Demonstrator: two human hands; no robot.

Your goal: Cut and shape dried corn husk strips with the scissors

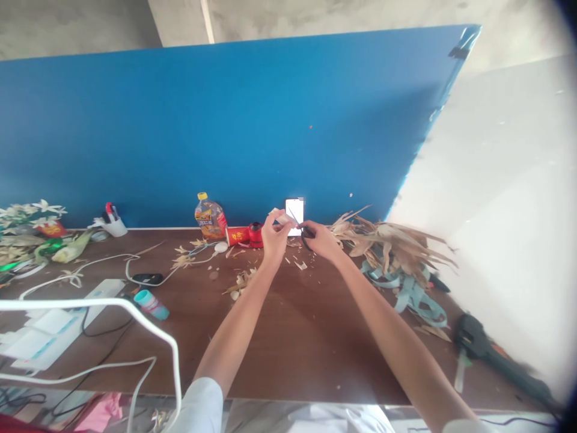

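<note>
My left hand (274,236) pinches a small pale scrap of dried husk (280,218) between its fingers. My right hand (318,239) holds black-handled scissors (306,236), whose thin blades reach up towards that scrap. Both hands are above the far edge of a brown wooden table (288,361). To the right of my right hand lies a heap of dried corn husks (387,243), tangled with teal ribbon-like strips (412,299). Small husk cuttings (241,281) are scattered on the table below my hands.
Behind my hands stand a lit phone (294,215), a juice bottle (210,216) and a red cup on its side (237,236). A blue board (225,132) rises behind the table. Husk flowers (31,225) lie far left, white cables (90,270) cross the left side, and a dark power tool (478,343) lies right.
</note>
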